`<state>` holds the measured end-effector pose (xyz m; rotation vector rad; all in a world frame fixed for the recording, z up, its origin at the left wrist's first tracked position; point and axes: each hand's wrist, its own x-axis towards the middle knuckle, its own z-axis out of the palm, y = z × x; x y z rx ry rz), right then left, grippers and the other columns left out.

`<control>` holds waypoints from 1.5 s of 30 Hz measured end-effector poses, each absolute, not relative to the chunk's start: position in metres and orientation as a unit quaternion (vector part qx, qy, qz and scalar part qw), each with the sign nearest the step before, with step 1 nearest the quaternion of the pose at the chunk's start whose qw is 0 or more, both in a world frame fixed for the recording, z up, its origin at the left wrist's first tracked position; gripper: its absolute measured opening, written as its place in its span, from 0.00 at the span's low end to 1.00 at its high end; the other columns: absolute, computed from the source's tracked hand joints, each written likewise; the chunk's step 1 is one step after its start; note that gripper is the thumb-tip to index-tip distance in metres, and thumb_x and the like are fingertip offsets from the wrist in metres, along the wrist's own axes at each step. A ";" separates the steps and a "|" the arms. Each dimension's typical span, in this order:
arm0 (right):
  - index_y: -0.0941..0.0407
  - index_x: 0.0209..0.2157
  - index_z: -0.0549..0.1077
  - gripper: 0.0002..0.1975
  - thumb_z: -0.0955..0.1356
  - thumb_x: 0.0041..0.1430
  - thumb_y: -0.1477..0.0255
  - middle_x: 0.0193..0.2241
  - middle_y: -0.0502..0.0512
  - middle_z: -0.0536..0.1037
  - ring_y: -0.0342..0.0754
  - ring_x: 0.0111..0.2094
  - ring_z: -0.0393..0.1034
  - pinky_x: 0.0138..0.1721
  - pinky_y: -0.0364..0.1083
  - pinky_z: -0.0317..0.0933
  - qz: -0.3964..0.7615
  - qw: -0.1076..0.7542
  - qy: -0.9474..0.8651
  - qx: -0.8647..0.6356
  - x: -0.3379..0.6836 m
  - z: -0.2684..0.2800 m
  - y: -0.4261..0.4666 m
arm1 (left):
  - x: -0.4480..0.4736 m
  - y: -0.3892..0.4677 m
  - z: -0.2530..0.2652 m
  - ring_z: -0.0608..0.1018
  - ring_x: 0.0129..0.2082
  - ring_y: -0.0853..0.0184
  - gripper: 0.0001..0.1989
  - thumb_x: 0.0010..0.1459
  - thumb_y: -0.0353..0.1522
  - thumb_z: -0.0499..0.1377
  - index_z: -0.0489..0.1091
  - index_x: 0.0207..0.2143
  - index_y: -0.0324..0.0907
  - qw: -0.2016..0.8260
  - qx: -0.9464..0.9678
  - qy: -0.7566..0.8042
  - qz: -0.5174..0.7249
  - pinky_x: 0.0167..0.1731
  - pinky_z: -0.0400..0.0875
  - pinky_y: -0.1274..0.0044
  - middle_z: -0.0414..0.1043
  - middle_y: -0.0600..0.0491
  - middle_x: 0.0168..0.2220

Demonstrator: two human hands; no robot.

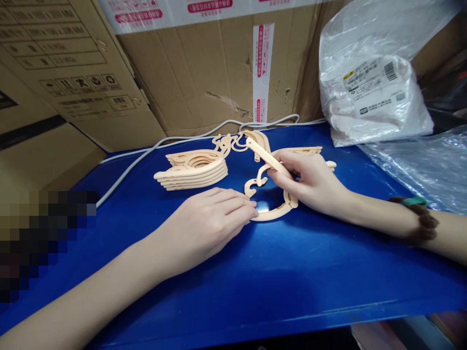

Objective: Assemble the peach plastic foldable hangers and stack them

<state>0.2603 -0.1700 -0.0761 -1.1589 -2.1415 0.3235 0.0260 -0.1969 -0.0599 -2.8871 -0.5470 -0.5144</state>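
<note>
A beige plastic folding hanger [274, 214] lies low over the blue table, between my two hands. My right hand [314, 183] grips one of its arms, which slants up to the left with its tip raised. My left hand [213, 218] has its fingers together on the left end of the curved lower arm; the fingertips partly hide that end. The hanger's hook [251, 186] shows just above my left fingertips. Left of centre sits a neat stack of folded hangers [193, 177]. Loose hook pieces [223, 142] and curved arms [260, 140] lie behind.
More beige hanger pieces [302, 150] lie behind my right hand. A grey cable [158, 144] runs along the back of the blue table [277, 277]. Cardboard boxes [204, 63] wall off the back and left. A white plastic bag [375, 97] and clear wrap [423, 160] occupy the right.
</note>
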 end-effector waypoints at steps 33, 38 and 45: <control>0.59 0.36 0.74 0.11 0.61 0.62 0.70 0.17 0.46 0.65 0.41 0.19 0.56 0.25 0.43 0.45 0.080 0.238 -0.874 -0.417 0.259 -0.074 -0.173 | 0.022 -0.189 -0.056 0.71 0.37 0.63 0.10 0.65 0.26 0.52 0.73 0.42 0.42 0.151 -0.952 -0.213 -0.160 0.40 0.64 0.70 0.73 0.51 0.36; 0.59 0.47 0.74 0.17 0.59 0.66 0.68 0.24 0.51 0.70 0.43 0.24 0.62 0.27 0.44 0.46 0.080 0.201 -0.882 -0.419 0.259 -0.075 -0.175 | 0.023 -0.190 -0.054 0.74 0.36 0.63 0.08 0.65 0.27 0.53 0.72 0.38 0.42 0.170 -0.947 -0.214 -0.167 0.40 0.62 0.69 0.76 0.55 0.35; 0.58 0.44 0.75 0.15 0.60 0.64 0.70 0.20 0.48 0.67 0.42 0.21 0.58 0.26 0.44 0.44 0.077 0.194 -0.888 -0.410 0.258 -0.074 -0.176 | 0.023 -0.192 -0.059 0.73 0.26 0.68 0.09 0.65 0.30 0.53 0.66 0.30 0.40 0.138 -0.940 -0.265 -0.163 0.28 0.61 0.76 0.71 0.56 0.27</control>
